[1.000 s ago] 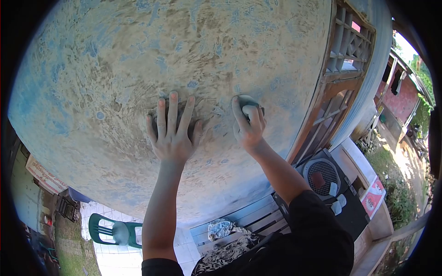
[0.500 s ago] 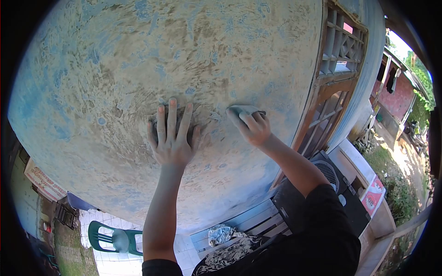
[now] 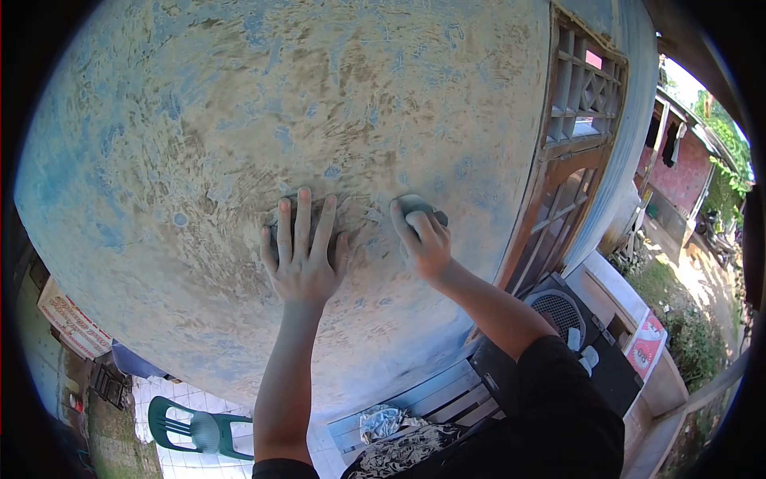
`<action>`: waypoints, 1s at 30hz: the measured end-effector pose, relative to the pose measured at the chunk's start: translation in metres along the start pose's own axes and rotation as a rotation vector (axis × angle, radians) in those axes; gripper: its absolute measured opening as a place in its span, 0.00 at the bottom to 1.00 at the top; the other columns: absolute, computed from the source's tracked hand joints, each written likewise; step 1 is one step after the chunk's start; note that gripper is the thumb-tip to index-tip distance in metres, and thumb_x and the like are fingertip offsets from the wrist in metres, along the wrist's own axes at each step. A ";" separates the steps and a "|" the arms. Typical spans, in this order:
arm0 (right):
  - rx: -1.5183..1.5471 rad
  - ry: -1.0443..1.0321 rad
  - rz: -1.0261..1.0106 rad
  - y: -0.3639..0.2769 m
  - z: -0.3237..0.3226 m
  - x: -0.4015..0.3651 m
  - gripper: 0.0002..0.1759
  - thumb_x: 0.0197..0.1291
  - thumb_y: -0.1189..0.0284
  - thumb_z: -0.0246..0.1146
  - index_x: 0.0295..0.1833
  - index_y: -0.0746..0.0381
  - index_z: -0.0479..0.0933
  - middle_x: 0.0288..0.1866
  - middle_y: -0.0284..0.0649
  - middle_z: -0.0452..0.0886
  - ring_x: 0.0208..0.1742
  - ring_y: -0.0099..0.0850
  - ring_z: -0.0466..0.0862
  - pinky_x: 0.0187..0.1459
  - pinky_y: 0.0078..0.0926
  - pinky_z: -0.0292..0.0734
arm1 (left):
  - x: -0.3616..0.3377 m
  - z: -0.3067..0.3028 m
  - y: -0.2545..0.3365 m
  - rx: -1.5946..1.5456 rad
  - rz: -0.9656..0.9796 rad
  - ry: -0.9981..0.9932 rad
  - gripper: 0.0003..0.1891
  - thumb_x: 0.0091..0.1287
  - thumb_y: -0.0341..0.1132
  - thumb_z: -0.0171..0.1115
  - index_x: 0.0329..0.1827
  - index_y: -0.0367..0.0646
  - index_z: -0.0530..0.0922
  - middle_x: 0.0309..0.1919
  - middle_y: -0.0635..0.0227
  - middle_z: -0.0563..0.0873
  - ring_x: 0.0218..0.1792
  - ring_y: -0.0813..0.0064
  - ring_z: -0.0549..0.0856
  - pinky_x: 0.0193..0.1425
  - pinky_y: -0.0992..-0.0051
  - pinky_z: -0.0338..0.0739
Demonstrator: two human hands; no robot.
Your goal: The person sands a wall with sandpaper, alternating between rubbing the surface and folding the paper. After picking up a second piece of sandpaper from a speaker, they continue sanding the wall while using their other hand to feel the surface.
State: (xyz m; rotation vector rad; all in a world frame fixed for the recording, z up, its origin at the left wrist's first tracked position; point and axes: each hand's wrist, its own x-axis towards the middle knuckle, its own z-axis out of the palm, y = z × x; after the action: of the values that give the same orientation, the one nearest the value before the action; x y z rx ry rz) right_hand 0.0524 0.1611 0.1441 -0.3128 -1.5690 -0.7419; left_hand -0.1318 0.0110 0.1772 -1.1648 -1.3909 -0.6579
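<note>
"What do you have at the far left of my view?"

"The blotched blue and tan wall [image 3: 199,144] starts there and curves across behind both my hands. Below it, well apart from my left hand and lower, I see a carton with red print [image 3: 76,321], then a green plastic chair [image 3: 163,425], nearer but also lower than the hand."

"And the left hand itself?"

"My left hand [image 3: 303,259] is spread against the wall, fingers pointing up, thumb out to the right. Its skin looks dusty, and I see nothing held in it."

"Moving right?"

"Below and between my two hands, a crumpled pale cloth [image 3: 381,423] lies on a slatted bench [image 3: 437,393]. Above that, my right hand [image 3: 427,246] is bent around a grey pad [image 3: 412,201], gripping it. The pad is at the wall, under my fingers, its upper edge showing above them and a darker end poking out to their right. I can't tell what it's made of."

"What's on the right hand's far side?"

"Lower right of it, a black cabinet [image 3: 608,377] with a round grille [image 3: 558,310]. Up and to the right, a brown wooden frame [image 3: 576,150] with barred openings. Farther right and lower, a red and white panel [image 3: 647,343]."
</note>
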 end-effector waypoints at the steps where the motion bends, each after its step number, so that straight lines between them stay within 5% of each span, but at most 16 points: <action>1: 0.018 -0.037 -0.054 -0.002 -0.001 -0.005 0.23 0.62 0.78 0.68 0.63 0.59 0.88 0.37 0.34 0.70 0.31 0.30 0.81 0.30 0.30 0.80 | -0.001 -0.001 0.000 -0.006 0.005 -0.007 0.28 0.77 0.56 0.59 0.78 0.66 0.79 0.84 0.69 0.72 0.85 0.61 0.67 0.87 0.52 0.50; 4: -0.021 -0.084 -0.156 0.014 -0.009 0.003 0.24 0.60 0.79 0.69 0.63 0.58 0.88 0.37 0.34 0.70 0.33 0.33 0.82 0.31 0.32 0.81 | -0.002 -0.001 -0.003 -0.025 0.033 0.001 0.27 0.77 0.55 0.59 0.78 0.64 0.79 0.83 0.68 0.73 0.84 0.60 0.67 0.87 0.52 0.50; 7: -0.002 0.033 0.037 0.013 0.000 0.011 0.25 0.59 0.79 0.69 0.64 0.57 0.88 0.38 0.37 0.69 0.31 0.33 0.82 0.31 0.33 0.82 | -0.001 -0.001 -0.002 -0.013 0.039 0.008 0.26 0.78 0.55 0.58 0.77 0.64 0.80 0.83 0.67 0.73 0.84 0.60 0.68 0.87 0.52 0.50; 11: 0.094 -0.081 -0.066 -0.011 -0.003 -0.007 0.25 0.57 0.80 0.70 0.63 0.60 0.88 0.38 0.37 0.69 0.30 0.34 0.81 0.29 0.28 0.81 | -0.001 -0.004 -0.001 -0.036 0.030 -0.004 0.26 0.78 0.54 0.58 0.77 0.64 0.81 0.83 0.67 0.73 0.84 0.60 0.68 0.87 0.52 0.50; 14: -0.018 0.022 -0.090 0.016 -0.006 0.011 0.25 0.58 0.82 0.69 0.63 0.62 0.88 0.37 0.37 0.69 0.31 0.33 0.81 0.28 0.28 0.81 | -0.002 -0.001 -0.005 -0.047 0.046 0.015 0.26 0.78 0.54 0.58 0.77 0.64 0.80 0.83 0.67 0.74 0.84 0.60 0.68 0.87 0.51 0.51; 18: -0.045 -0.025 0.182 0.002 -0.003 0.011 0.24 0.58 0.82 0.68 0.62 0.64 0.88 0.36 0.35 0.69 0.31 0.33 0.80 0.28 0.28 0.80 | -0.005 -0.002 -0.002 -0.048 0.037 0.010 0.26 0.78 0.53 0.58 0.77 0.64 0.80 0.82 0.68 0.75 0.83 0.61 0.69 0.87 0.52 0.51; 23: 0.014 -0.039 -0.158 0.015 -0.005 0.008 0.27 0.55 0.82 0.69 0.63 0.62 0.88 0.35 0.35 0.67 0.31 0.32 0.80 0.27 0.28 0.77 | -0.006 -0.002 -0.004 -0.055 0.047 0.006 0.26 0.77 0.53 0.58 0.77 0.64 0.80 0.82 0.69 0.75 0.83 0.63 0.70 0.86 0.53 0.53; 28: 0.022 0.016 0.252 -0.014 0.000 0.011 0.27 0.55 0.83 0.70 0.63 0.61 0.88 0.35 0.36 0.67 0.31 0.32 0.80 0.28 0.29 0.80 | -0.006 -0.002 -0.002 -0.035 0.051 0.018 0.26 0.77 0.52 0.58 0.76 0.64 0.81 0.82 0.69 0.75 0.82 0.63 0.71 0.86 0.53 0.53; 30: 0.026 -0.013 0.139 -0.020 -0.001 0.007 0.28 0.54 0.83 0.70 0.64 0.61 0.87 0.35 0.36 0.67 0.31 0.33 0.80 0.29 0.30 0.79 | -0.005 -0.003 -0.001 -0.044 0.043 0.018 0.25 0.77 0.51 0.58 0.76 0.64 0.81 0.82 0.69 0.75 0.82 0.63 0.71 0.86 0.53 0.53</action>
State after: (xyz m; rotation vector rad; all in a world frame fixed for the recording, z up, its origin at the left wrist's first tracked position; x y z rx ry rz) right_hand 0.0396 0.1440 0.1454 -0.4041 -1.5513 -0.6126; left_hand -0.1327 0.0068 0.1734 -1.2179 -1.3390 -0.6701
